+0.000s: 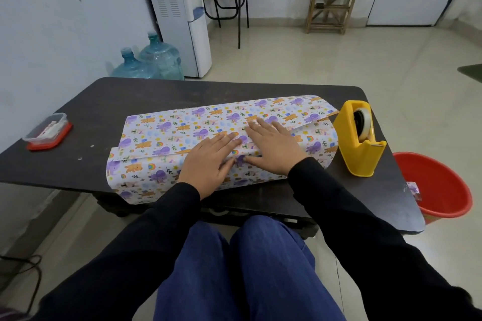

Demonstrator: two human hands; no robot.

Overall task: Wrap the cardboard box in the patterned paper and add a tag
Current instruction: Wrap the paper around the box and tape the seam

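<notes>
— What sits nearest, at the bottom of the frame?

— A person's knees in blue trousers (247, 268), with black sleeves (161, 216) running up from both lower corners to the middle.

— And the hands?

— Both lie flat and released at the centre. The left hand (208, 164) presses down with straight fingers on the patterned paper (161, 133). The right hand (273, 146) lies just beside it, fingers spread, flattening the overlapping edge of the top flap. Neither grasps anything, and their fingertips nearly meet.

— Where is the cardboard box?

— Under the hands, covered by the paper, so only its long blocky shape shows. The bundle lies across the middle of the dark table (91, 112), and its lower left corner overhangs the near edge. The print shows purple and orange animals with small rainbows.

— What else is on the table?

— A yellow tape dispenser (361, 138) stands just beside the right end of the bundle, with a roll of tape inside. A clear plastic container (48, 131) on a red base sits well apart at the left edge. A small patterned scrap (413, 189) rests at the right edge.

— Beyond the table?

— A red bucket (440, 185) is on the floor at right. Two blue water bottles (151, 62) stand behind the table's far left corner, next to a white water dispenser (182, 15). A wooden rack (333, 0) stands against the far wall at upper right.
</notes>
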